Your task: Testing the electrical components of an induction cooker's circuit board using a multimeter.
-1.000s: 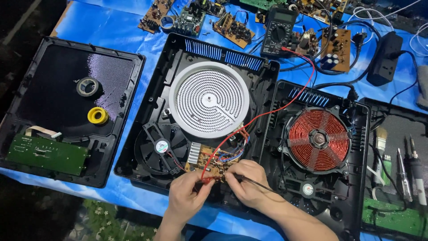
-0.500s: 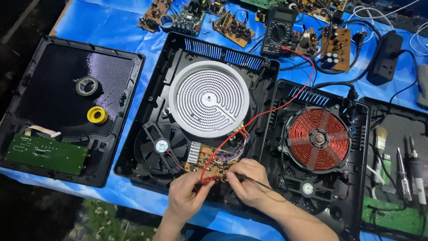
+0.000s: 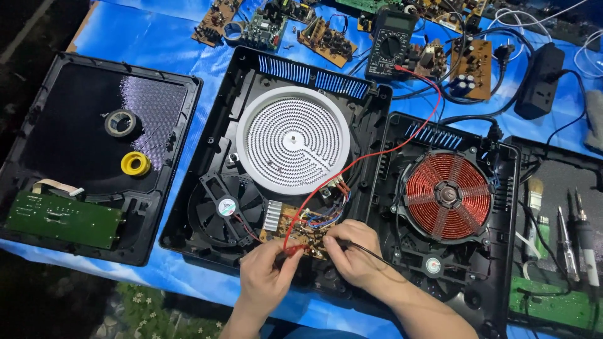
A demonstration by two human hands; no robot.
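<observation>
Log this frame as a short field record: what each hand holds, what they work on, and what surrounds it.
left hand: left hand pinches the red probe, tip on the small circuit board
right hand: right hand holds the black probe against the same board
work piece: opened cooker base with white round heating element and fan
meter: multimeter at the far edge, red lead running to it
right of it: second base with copper coil
left of it: black panel bearing a yellow tape roll

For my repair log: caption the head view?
Both hands press red probe and black probe onto opened cooker's circuit board.
</observation>
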